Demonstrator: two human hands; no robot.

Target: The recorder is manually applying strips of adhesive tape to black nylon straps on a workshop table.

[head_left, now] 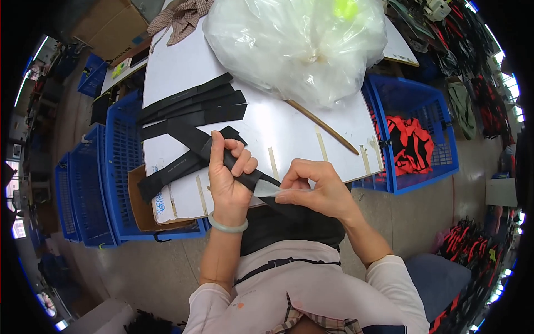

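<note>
My left hand [226, 177] is closed round a black fabric strip [248, 177] near the table's front edge, its thumb pointing up. The strip runs from the pile on the table, through my fingers and down toward my lap. A whitish, thin, film-like piece [266, 190] lies against the strip's near end. My right hand [316, 189] pinches this piece between thumb and fingertips, just right of the left hand. More black strips [192, 106] lie fanned out and overlapping on the white table [267, 125], beyond and left of my hands.
A large clear plastic bag [300, 50] bulges over the table's far side. Next to it lies a wooden stick [325, 128]. Blue crates flank the table; the right crate [397, 186] holds red and black fabric [411, 145]. A checked cloth [181, 19] sits at the far left.
</note>
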